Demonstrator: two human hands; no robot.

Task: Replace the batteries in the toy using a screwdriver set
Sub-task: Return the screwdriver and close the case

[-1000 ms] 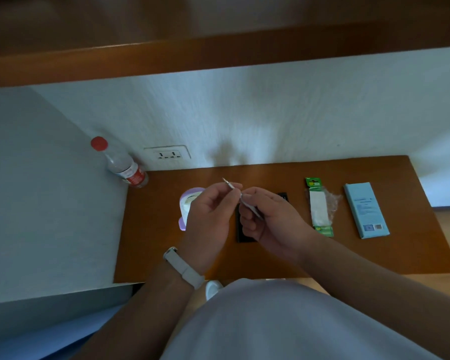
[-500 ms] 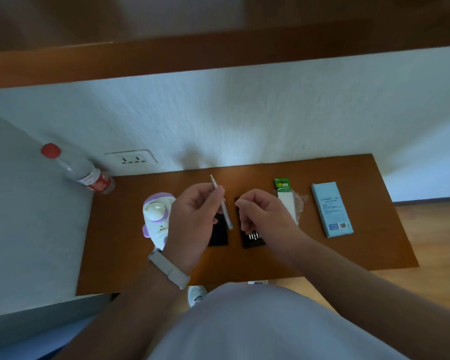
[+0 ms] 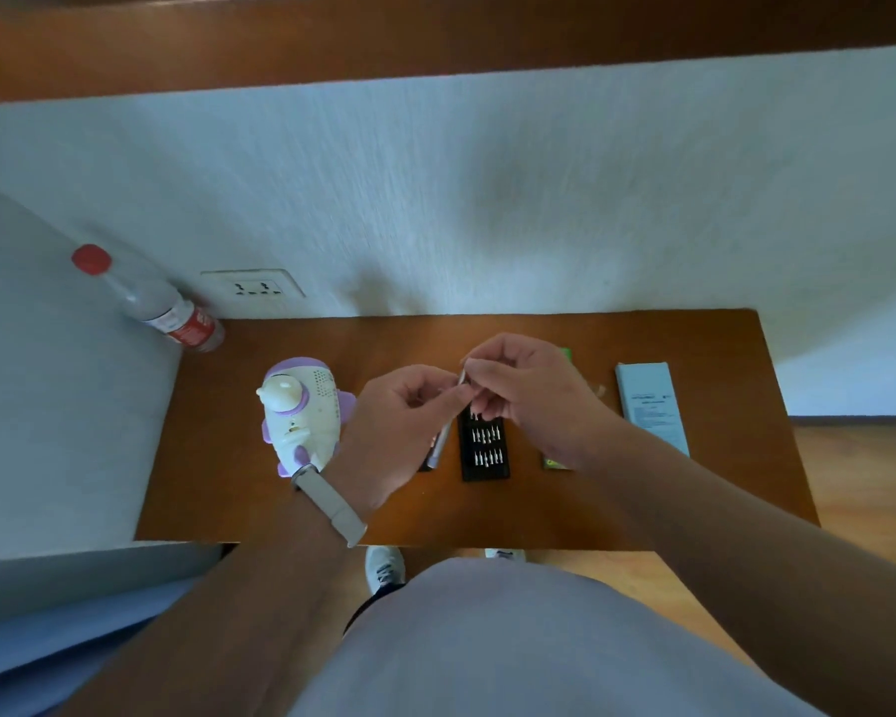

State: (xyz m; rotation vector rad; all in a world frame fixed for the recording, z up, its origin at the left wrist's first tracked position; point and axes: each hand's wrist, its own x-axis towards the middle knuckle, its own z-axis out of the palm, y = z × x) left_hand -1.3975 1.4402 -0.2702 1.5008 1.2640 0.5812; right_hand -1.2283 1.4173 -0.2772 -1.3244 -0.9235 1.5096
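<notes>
Left hand [image 3: 404,421] grips the screwdriver [image 3: 439,439], right hand [image 3: 528,390] pinches its tip, apparently preparing it; toy [image 3: 301,416] stands untouched, so opening and battery swap remain.

Over the bit tray [image 3: 484,460] on the desk [image 3: 218,483], the left hand [image 3: 399,432] grips a screwdriver [image 3: 438,442] and the right hand [image 3: 528,395] pinches its upper end. Left of the tray stands the toy [image 3: 301,416]; right of it lie a battery pack [image 3: 554,462] and a box [image 3: 650,406].

Wooden table [image 3: 642,499] holds toy [image 3: 301,416], bit tray [image 3: 484,447], bottle [image 3: 177,315], box [image 3: 652,406].
</notes>
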